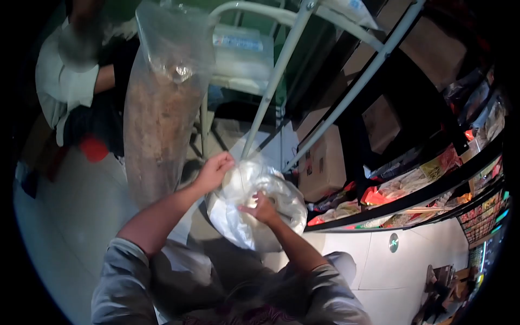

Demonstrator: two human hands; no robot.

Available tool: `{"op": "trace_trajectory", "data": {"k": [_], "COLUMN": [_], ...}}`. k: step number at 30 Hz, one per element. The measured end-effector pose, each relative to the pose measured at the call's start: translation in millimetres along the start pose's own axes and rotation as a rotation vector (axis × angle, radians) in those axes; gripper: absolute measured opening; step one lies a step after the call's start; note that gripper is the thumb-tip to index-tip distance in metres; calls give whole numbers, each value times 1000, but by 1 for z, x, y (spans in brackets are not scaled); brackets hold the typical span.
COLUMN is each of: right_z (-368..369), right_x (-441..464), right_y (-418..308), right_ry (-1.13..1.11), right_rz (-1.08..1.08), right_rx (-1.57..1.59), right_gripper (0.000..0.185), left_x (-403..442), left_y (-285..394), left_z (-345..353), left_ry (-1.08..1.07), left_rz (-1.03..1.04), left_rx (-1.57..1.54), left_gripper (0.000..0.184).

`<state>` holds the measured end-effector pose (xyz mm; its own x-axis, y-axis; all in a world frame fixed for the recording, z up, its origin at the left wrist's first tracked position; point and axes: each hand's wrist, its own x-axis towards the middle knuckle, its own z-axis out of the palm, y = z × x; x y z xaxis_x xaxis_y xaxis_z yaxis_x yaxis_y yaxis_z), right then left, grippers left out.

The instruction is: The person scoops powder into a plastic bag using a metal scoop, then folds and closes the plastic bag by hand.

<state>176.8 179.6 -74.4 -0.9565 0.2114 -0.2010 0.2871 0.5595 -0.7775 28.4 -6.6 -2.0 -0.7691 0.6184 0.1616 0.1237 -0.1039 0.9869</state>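
Note:
In front of me a white and clear plastic bag stands on the floor with its mouth open. My left hand has its fingers closed on the bag's upper left edge. Over the middle of the opening is my right hand, its thumb and fingers apart with nothing seen between them. What lies inside the bag is pale and hard to make out. Just left of my left forearm, a tall clear plastic sack of brownish contents stands upright.
A pale metal-framed ladder or stand rises behind the bag. Cardboard boxes and a shelf of packaged goods are on the right. At the far left another person's white sleeve shows, near a red object.

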Motion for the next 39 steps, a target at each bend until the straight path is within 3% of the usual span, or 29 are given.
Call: {"op": "trace_trajectory", "data": {"k": [2, 4, 8, 9, 12, 13, 14, 15, 17, 18, 21, 27, 28, 29, 30, 31, 33, 35, 37, 38, 39], "right_z": [27, 34, 33, 32, 48, 52, 56, 58, 61, 56, 50, 39, 28, 11, 4, 4, 22, 38, 41, 50, 51], "right_x": [25, 28, 25, 22, 27, 29, 30, 30, 27, 25, 18, 8, 2, -8, -28, -44, -75, -94, -120, -127, -133], "right_y": [22, 9, 0, -10, 11, 18, 24, 27, 22, 19, 2, -19, -30, -43, -55, -65, -64, -54, -67, -64, -71], "right_ry": [7, -2, -51, -29, 31, 33, 39, 49, 54, 50, 96, 208, 207, 130, 52, 73, 145, 184, 212, 259, 268], "right_rz": [-30, -239, -46, -87, -29, -24, -43, -62, -64, -67, -45, -206, -186, -95, -4, 34, -30, -22, 82, 100, 118], "right_rx": [0, 260, 213, 294, 314, 312, 323, 335, 384, 428, 475, 448, 463, 497, 534, 462, 632, 702, 861, 837, 925], "right_gripper": [103, 102, 81, 74, 72, 72, 81, 91, 93, 95, 97, 85, 85, 80, 76, 71, 70, 70, 71, 58, 58], "left_x": [-4, -15, -17, -16, -12, -9, -9, -14, -21, -20, -21, -14, -20, -23, -25, -27, -43, -42, -45, -46, -44], "left_y": [-4, 11, -5, -5, -18, -43, -63, -76, -87, -78, -44, -38, -42, -29, 13, 24, 30, 28, 53, 61, 58], "left_z": [-6, -7, -23, -26, -33, -38, -40, -38, -37, -32, -25, -21, -22, -17, -13, -13, -14, -14, 2, 8, 12], "left_ry": [-19, -44, -72, -76, -100, -111, -122, -128, -176, -176, -334, -296, -330, -316, -359, -392, -449, -640, -711, -754, -768], "left_rz": [49, -25, -75, -83, -163, -208, -252, -253, -431, -423, -489, -393, -370, -388, -539, -467, -405, -270, -316, -381, -374], "left_rx": [30, -87, -72, -62, -199, -228, -257, -259, 206, 208, 335, 334, 339, 135, 338, 409, 475, 485, 489, 496, 497], "left_gripper": [8, 6, 5, 5, 19, 35, 51, 51, 77, 77, 101, 103, 103, 99, 95, 92, 89, 86, 85, 85, 85]}}
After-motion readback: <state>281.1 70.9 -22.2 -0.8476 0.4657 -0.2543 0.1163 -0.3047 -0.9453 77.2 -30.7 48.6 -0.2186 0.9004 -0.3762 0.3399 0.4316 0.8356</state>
